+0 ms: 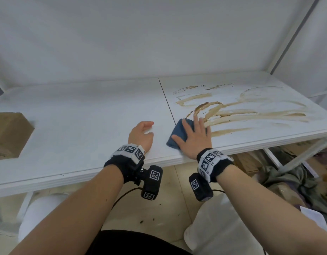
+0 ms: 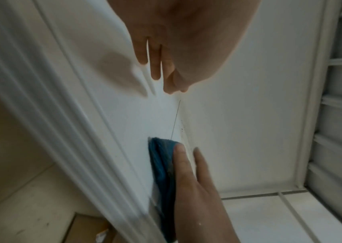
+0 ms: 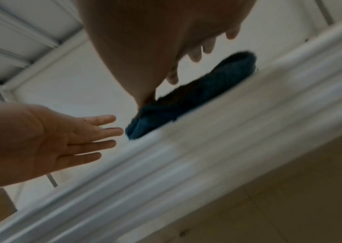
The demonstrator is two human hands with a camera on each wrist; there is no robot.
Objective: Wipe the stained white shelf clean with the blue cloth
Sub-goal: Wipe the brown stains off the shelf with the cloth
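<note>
The right hand [image 1: 193, 139] lies flat, fingers spread, pressing the blue cloth [image 1: 179, 134] onto the shelf [image 1: 96, 115] near its front edge, just right of the panel seam [image 1: 166, 105]. The brown stains [image 1: 236, 111] stretch away to the right and back from the cloth, their streaks running mostly left to right. The left hand [image 1: 141, 134], relaxed and empty, rests just left of the seam, farther from the stains.
</note>
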